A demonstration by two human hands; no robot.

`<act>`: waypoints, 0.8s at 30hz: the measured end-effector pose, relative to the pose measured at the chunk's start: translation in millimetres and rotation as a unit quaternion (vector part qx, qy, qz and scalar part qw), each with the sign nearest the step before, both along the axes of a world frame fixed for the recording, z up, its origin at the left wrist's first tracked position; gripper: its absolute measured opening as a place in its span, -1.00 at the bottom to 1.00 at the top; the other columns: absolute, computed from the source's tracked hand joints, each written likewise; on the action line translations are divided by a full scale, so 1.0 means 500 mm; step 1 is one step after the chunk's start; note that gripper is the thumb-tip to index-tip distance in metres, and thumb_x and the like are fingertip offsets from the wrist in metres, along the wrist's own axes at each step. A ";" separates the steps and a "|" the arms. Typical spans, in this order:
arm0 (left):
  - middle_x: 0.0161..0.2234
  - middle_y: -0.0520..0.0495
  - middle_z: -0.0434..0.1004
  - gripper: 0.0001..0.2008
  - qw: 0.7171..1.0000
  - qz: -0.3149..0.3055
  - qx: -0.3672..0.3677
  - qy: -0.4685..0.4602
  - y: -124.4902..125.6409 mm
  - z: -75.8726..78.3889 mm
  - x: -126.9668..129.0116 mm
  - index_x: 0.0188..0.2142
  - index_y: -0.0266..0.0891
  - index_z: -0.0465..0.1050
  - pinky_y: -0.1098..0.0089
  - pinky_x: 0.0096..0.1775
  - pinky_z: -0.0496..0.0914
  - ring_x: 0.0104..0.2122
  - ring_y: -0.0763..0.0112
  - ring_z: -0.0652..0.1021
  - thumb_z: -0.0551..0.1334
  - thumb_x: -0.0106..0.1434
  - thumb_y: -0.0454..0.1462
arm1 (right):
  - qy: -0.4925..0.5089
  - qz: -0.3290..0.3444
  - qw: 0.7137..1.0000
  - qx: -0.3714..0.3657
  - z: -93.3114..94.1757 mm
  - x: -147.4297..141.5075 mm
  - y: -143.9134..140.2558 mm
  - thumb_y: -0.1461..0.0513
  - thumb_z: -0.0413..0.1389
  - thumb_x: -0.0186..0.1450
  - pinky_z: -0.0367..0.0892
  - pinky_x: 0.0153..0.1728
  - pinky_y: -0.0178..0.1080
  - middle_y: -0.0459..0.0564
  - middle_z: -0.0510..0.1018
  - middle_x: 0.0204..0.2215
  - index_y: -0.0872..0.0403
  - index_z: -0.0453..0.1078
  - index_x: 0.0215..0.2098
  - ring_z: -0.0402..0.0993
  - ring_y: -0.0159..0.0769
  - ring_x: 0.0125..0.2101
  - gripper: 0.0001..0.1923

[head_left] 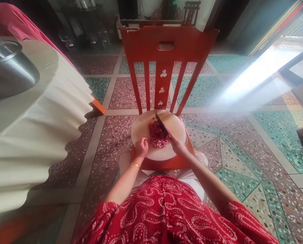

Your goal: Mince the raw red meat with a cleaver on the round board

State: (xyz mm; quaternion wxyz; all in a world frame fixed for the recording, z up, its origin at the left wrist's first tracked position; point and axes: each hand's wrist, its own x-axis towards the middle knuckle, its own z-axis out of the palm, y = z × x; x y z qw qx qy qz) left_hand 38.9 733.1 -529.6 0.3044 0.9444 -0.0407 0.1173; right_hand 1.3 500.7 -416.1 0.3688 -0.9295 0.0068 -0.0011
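Note:
A round, pale cutting board (pixel 141 127) lies on the seat of a reddish-brown wooden chair (pixel 166 40) in front of me. On it is a mound of finely chopped dark red and pink food (pixel 158 139) that looks like meat. My right hand (pixel 178 145) is closed around the handle of a kitchen knife (pixel 162 124). The blade slants up to the left across the mound, its tip beyond the food. At the board's left edge, my left hand (pixel 141 147) is curled into a fist beside the mound, with nothing visible in it.
To the left, a steel pot (pixel 11 76) stands on a table with a cream cloth (pixel 44 112). The chair's slatted back rises beyond the board. Bright light from a doorway falls across the patterned floor (pixel 204 88) at right. Bottles and dark furniture are at the back.

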 end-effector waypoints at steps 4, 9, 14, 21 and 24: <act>-0.34 -0.10 0.52 -0.81 1.000 -0.003 0.014 0.005 -0.001 0.003 0.000 -0.28 -0.23 0.41 0.36 -0.23 0.29 -0.32 0.31 0.49 0.02 0.26 -0.32 | 0.005 -0.008 1.000 -0.002 -0.012 0.005 -0.007 0.17 -0.06 0.29 0.35 -0.05 -0.13 -0.04 0.51 -0.07 -0.07 0.04 0.27 0.46 -0.15 -0.09 -0.43; -0.34 -0.11 0.52 -0.80 1.000 0.001 0.019 0.003 0.000 0.003 0.001 -0.25 -0.24 0.41 0.35 -0.22 0.29 -0.30 0.31 0.50 0.02 0.26 -0.33 | 0.006 0.008 1.000 -0.011 -0.016 0.012 -0.003 0.18 -0.02 0.28 0.35 -0.08 -0.14 -0.05 0.55 -0.13 -0.06 0.07 0.26 0.48 -0.16 -0.14 -0.43; -0.33 -0.13 0.53 -0.80 1.000 -0.004 0.024 0.004 0.000 -0.001 0.003 -0.26 -0.24 0.41 0.34 -0.22 0.30 -0.30 0.29 0.50 0.02 0.25 -0.33 | 0.007 -0.009 1.000 -0.019 -0.003 0.017 -0.008 0.16 0.00 0.27 0.37 -0.10 -0.16 -0.05 0.57 -0.17 -0.08 0.10 0.25 0.49 -0.13 -0.16 -0.43; -0.35 -0.10 0.52 -0.80 1.000 -0.001 0.007 -0.001 0.001 0.000 0.001 -0.26 -0.23 0.41 0.35 -0.22 0.30 -0.31 0.30 0.50 0.02 0.25 -0.34 | 0.009 0.016 1.000 -0.001 0.002 0.015 -0.002 0.17 0.01 0.26 0.35 -0.07 -0.10 -0.04 0.54 -0.12 -0.08 0.09 0.25 0.49 -0.14 -0.16 -0.42; -0.35 -0.11 0.51 -0.81 1.000 -0.013 0.012 0.000 0.001 -0.001 0.002 -0.29 -0.22 0.41 0.34 -0.21 0.30 -0.31 0.30 0.50 0.02 0.26 -0.32 | -0.006 -0.013 1.000 -0.011 0.001 0.009 -0.002 0.17 -0.01 0.27 0.34 -0.06 -0.12 0.00 0.54 -0.12 -0.05 0.08 0.26 0.49 -0.12 -0.14 -0.42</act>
